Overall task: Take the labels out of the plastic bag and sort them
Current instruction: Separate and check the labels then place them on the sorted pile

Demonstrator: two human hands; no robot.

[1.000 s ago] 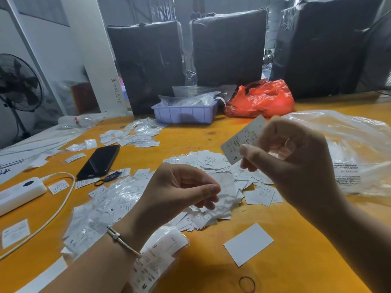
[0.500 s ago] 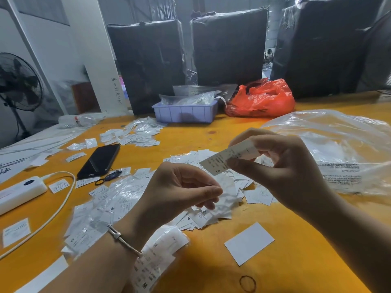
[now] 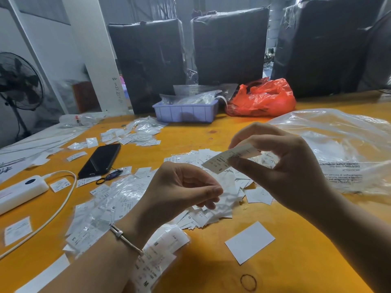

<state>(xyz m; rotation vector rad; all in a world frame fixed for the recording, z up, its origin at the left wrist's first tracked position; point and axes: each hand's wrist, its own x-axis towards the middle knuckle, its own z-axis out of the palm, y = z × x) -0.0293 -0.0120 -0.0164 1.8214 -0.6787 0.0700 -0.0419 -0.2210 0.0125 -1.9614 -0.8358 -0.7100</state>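
Observation:
My right hand [image 3: 285, 166] pinches one white label marked S [image 3: 224, 161] between thumb and fingers, above the middle of the orange table [image 3: 211, 271]. My left hand [image 3: 179, 187] hovers just below and to the left, its thumb and fingertips pinching a small crumpled clear plastic bag [image 3: 227, 191]. A loose heap of white labels [image 3: 201, 218] lies under both hands. Small clear bags with labels in them [image 3: 118, 201] are spread to the left. A stack of labels marked M [image 3: 160, 250] lies by my left wrist.
A big clear plastic bag [image 3: 338, 144] lies at the right. A blank white card [image 3: 249, 242] and a rubber band [image 3: 248, 282] lie near the front. To the left are a phone [image 3: 99, 160] and a white power bank [image 3: 21, 191] with cable. Behind stand a purple tray [image 3: 186, 112] and a red bag [image 3: 262, 98].
My right hand has come down and toward my left hand, tipping the S label from upright to nearly flat. My left hand has stayed where it was.

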